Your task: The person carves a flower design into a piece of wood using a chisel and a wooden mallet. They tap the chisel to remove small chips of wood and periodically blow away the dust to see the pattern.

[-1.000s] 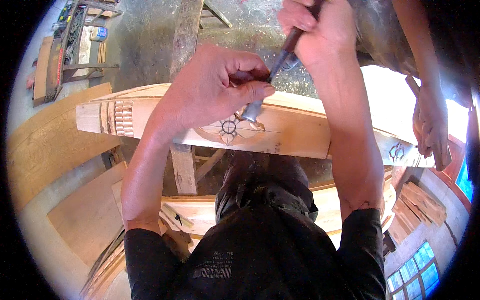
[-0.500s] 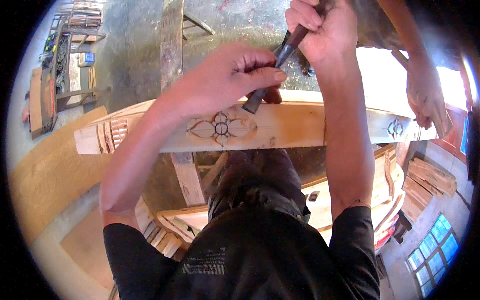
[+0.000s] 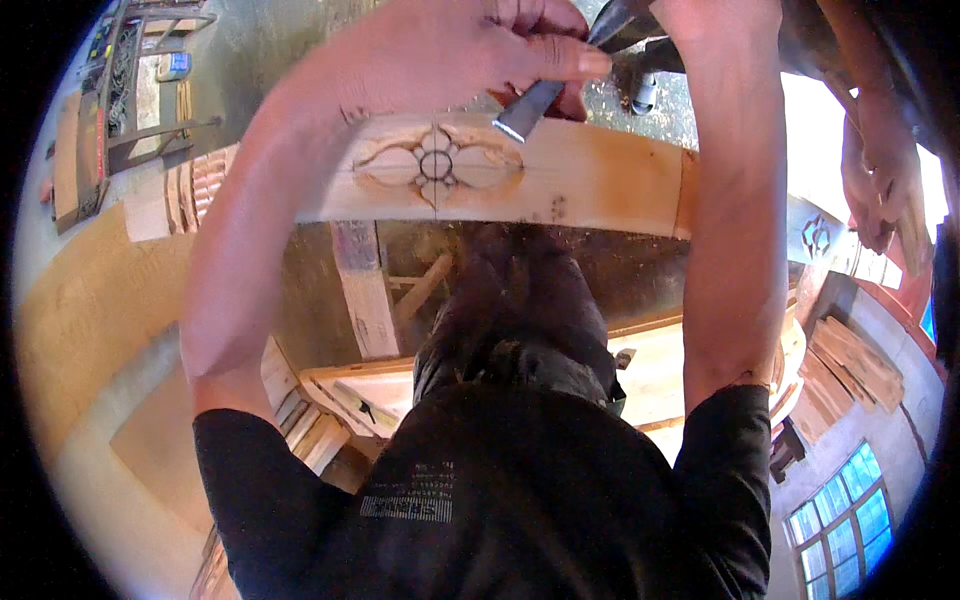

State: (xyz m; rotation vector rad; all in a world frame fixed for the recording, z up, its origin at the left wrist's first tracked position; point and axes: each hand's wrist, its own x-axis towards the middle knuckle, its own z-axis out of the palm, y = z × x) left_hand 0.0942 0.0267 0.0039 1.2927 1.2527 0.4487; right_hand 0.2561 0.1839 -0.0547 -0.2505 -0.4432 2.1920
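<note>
In the head view, a chisel (image 3: 527,108) is gripped low on its shaft by the left hand (image 3: 470,50) at twelve o'clock, fingers clenched around it, and its blade tip is set on the wooden beam (image 3: 600,180) just beside a carved flower motif (image 3: 437,165). The right hand (image 3: 715,15) is seen at one o'clock, closed on the dark handle, though mostly cut off by the frame. Another person's hand (image 3: 870,180) is rested at three o'clock.
</note>
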